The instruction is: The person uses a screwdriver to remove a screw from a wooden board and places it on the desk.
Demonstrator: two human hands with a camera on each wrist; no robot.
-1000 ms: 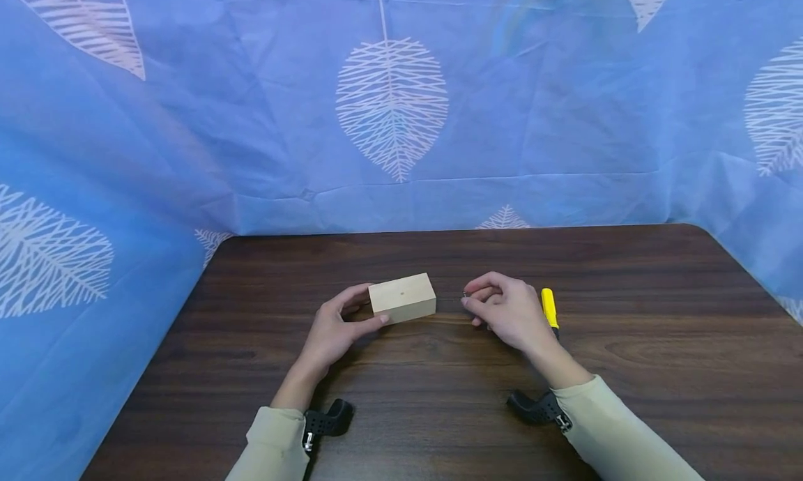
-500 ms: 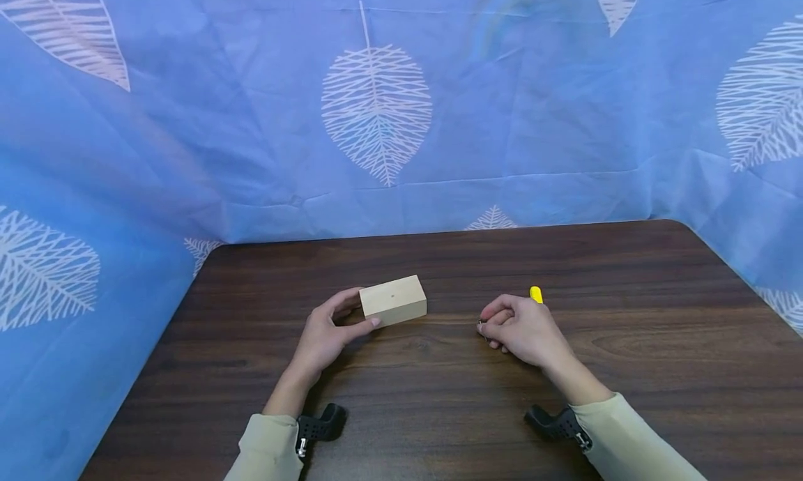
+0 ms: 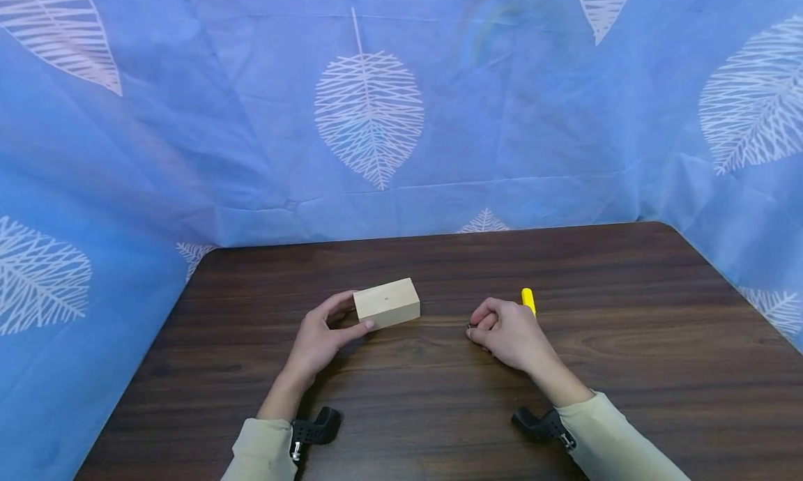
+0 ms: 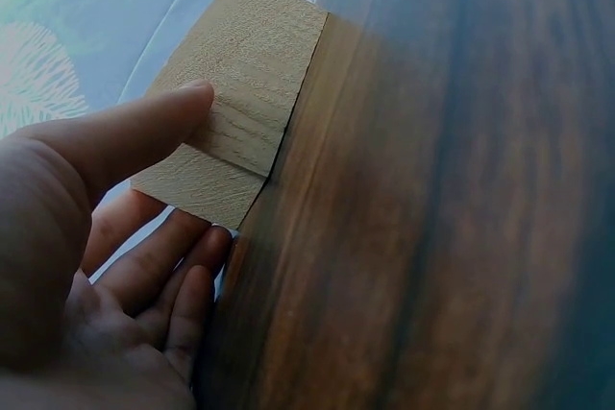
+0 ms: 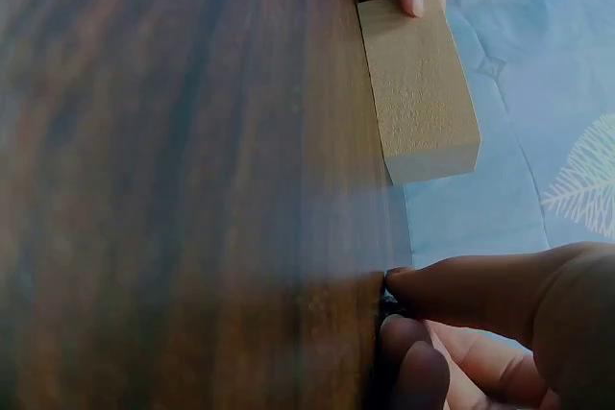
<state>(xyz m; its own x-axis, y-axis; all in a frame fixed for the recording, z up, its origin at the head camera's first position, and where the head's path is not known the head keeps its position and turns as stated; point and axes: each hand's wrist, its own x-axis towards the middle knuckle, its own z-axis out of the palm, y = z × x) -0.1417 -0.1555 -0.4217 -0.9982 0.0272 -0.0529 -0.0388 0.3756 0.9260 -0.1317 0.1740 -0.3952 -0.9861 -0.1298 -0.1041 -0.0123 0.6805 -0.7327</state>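
A pale rectangular wooden block (image 3: 387,304) sits on the dark table, with a small hole in the middle of its top. My left hand (image 3: 316,341) grips its left end, the thumb on the near face and the fingers behind. To the right of the block, my right hand (image 3: 511,333) pinches a small dark screw (image 5: 392,304) between thumb and fingertips, low over the tabletop. Most of that screw is covered by the fingers. In the right wrist view, the block's free end points toward the pinching fingertips, with a gap between.
Just behind the right hand lies a yellow handle (image 3: 528,300), its lower part hidden by the hand. The brown wood-grain table (image 3: 426,411) ends at a blue cloth (image 3: 477,118) with white leaf prints, hung behind and at both sides.
My right hand has moved a little away from the block and nearer to me, still pinching the screw. The left hand keeps its grip on the block. The head view has shifted slightly.
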